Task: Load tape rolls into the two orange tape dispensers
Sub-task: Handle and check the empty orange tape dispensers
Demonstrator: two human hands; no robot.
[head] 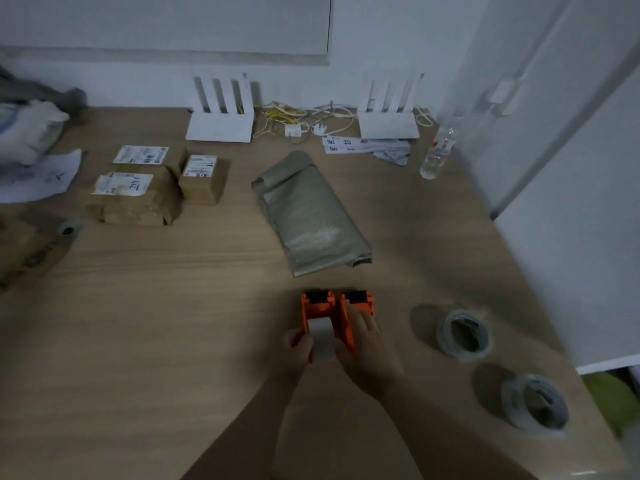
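Note:
Two orange tape dispensers stand side by side on the wooden table, the left dispenser (316, 308) and the right dispenser (358, 301). A pale tape roll (322, 337) sits in the left one. My left hand (294, 348) grips that roll's left side. My right hand (363, 351) grips its right side, fingers resting over the right dispenser. Two loose clear tape rolls lie flat to the right: the nearer-middle roll (465, 336) and the lower roll (535, 403).
A grey-green mailer bag (311, 213) lies just beyond the dispensers. Cardboard parcels (138, 188) sit at the left, two white routers (221, 123) with cables at the back, a clear bottle (438, 150) at the right, a white cabinet (571, 237) along the table's right edge.

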